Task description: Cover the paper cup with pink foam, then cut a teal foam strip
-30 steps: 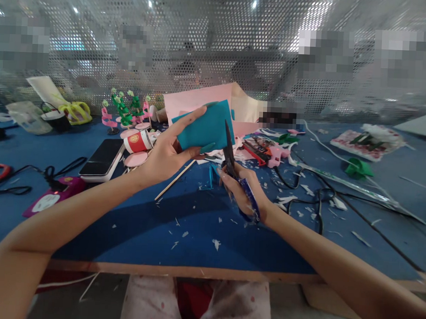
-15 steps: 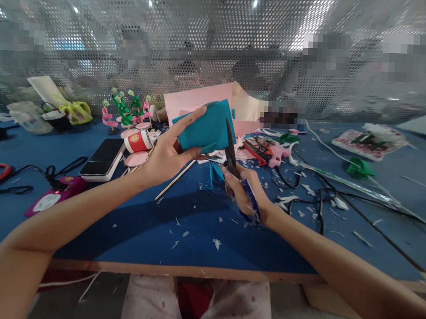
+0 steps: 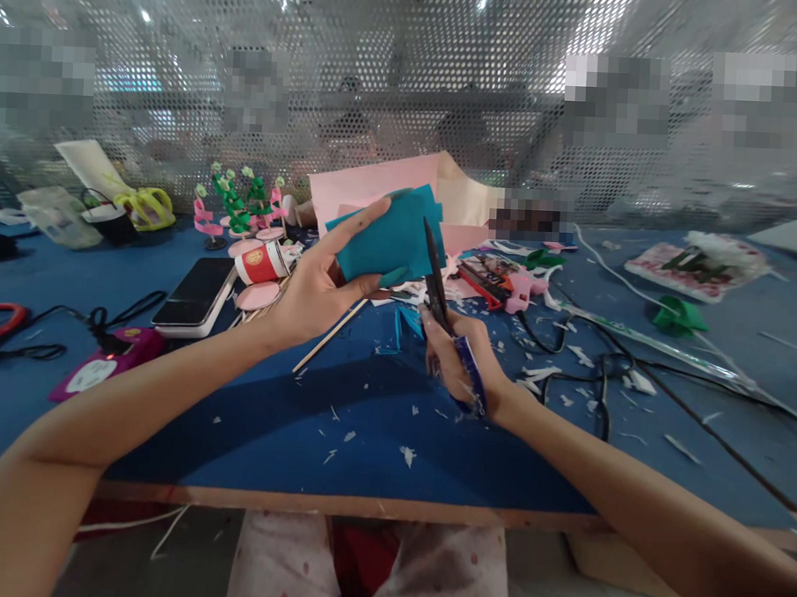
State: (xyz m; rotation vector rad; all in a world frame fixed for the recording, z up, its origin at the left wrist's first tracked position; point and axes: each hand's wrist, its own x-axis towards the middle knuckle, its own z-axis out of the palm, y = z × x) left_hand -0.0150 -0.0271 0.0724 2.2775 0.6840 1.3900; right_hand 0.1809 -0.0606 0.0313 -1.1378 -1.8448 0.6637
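Note:
My left hand [image 3: 323,286] pinches a piece of blue paper [image 3: 388,236] between thumb and fingers, held up over the table. In my right hand [image 3: 462,358] is a pair of scissors [image 3: 437,278], with dark blades pointing up and blue around the handles. The blades lie along the right edge of the paper. Below it, thin blue paper strips [image 3: 403,327] rest on the table by my right hand. A thin wooden stick [image 3: 329,337] lies under my left wrist.
Left are a phone [image 3: 197,296], a red-and-white paper cup [image 3: 261,262], a purple power strip [image 3: 109,363] and small paper flowers [image 3: 234,202]. Right are a pink glue gun [image 3: 523,288], black cables [image 3: 603,378], a green roll [image 3: 680,316] and scattered white scraps. Pink sheets [image 3: 370,187] stand behind.
Both hands keep nearly the same place. The scissor blades look closer together, and the paper's right edge shows a small notched tab near the top. The view has shifted slightly.

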